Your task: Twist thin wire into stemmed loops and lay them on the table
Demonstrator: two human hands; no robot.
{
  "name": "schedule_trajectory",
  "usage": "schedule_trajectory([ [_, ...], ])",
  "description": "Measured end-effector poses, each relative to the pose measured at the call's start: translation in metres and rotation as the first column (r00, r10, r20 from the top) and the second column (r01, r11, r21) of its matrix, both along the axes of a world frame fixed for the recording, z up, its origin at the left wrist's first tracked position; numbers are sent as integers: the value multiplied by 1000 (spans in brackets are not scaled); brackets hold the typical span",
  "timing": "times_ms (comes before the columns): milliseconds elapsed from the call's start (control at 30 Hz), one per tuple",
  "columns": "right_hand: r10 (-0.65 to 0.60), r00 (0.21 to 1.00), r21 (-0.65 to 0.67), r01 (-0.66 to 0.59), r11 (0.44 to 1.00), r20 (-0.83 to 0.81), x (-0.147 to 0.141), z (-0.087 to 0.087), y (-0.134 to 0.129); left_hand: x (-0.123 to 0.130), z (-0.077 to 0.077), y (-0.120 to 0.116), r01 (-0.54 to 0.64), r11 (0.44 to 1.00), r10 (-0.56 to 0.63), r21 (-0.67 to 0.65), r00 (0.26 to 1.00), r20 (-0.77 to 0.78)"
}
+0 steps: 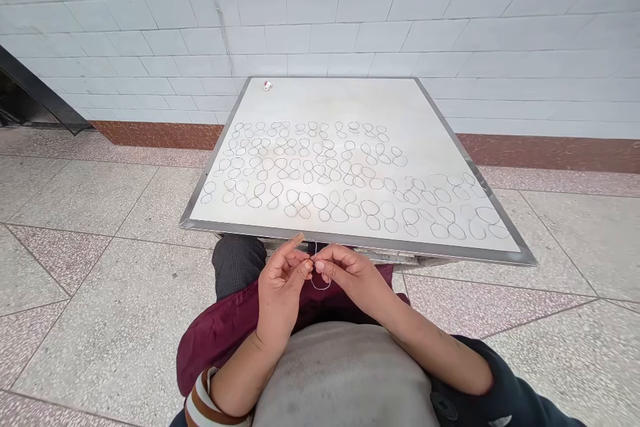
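Observation:
My left hand (283, 281) and my right hand (353, 275) meet just in front of the table's near edge, above my lap. Between their pinched fingertips is a thin pale wire loop (321, 289), bent into two rounded lobes. One lobe rises beside my left fingers, while the other hangs below my right fingertips. The crossing in the middle is hidden by my fingers. Many thin dark figure-eight loops (320, 201) lie in rough rows on the white tabletop (340, 100) beyond my hands.
A small white and red object (268, 86) sits at the table's far left corner. The table has a grey metal rim (360, 242). Behind it stands a white tiled wall (320, 13) with a hanging cord (220, 13). Speckled floor tiles (120, 307) surround me.

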State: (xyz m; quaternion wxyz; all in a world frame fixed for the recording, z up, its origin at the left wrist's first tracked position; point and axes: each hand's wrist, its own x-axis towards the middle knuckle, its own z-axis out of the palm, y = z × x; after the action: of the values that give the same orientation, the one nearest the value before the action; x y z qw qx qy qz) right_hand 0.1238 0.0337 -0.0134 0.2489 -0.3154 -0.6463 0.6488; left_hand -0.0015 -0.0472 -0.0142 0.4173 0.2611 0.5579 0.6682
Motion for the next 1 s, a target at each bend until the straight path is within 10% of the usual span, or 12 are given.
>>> schedule_trajectory([
  [1000,23,995,88,-32,996,100,0,6,-4,-1,1,0,0,999,5,45,996,-95],
])
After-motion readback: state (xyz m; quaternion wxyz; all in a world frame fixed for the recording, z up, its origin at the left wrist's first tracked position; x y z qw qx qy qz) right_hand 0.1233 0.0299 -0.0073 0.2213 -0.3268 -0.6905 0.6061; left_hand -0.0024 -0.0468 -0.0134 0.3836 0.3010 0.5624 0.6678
